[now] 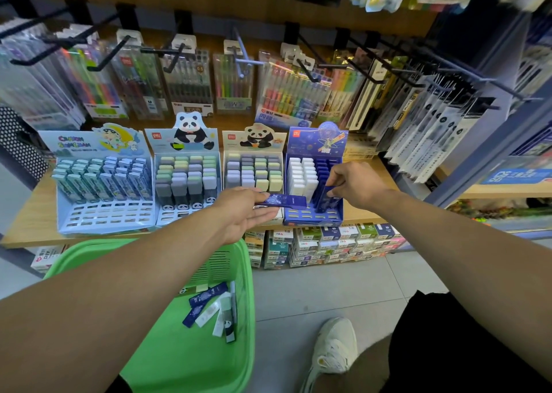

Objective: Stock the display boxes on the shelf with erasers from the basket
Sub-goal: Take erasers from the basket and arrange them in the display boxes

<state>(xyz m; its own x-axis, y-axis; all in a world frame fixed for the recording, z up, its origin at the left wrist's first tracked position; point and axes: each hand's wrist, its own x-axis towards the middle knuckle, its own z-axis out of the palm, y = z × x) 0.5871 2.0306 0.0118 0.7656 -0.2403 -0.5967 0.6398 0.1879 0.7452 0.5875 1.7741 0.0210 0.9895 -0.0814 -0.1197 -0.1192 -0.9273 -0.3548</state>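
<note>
My left hand (242,210) holds a dark blue eraser (283,200) flat between thumb and fingers, just in front of the blue display box (313,216). My right hand (354,185) pinches another dark blue eraser (327,197) that stands tilted in a front slot of that box. White erasers (301,174) fill the box's left rows. The green basket (191,359) hangs below my left arm and has several blue, white and panda erasers (213,312) in it.
Three more display boxes stand left of the blue one on the wooden shelf (33,222): a light blue one (104,213) and two panda boxes (186,180) (254,171). Pen packs hang on black hooks (307,72) above. Small boxes (322,246) fill the lower shelf. My shoe (331,350) is on the tiled floor.
</note>
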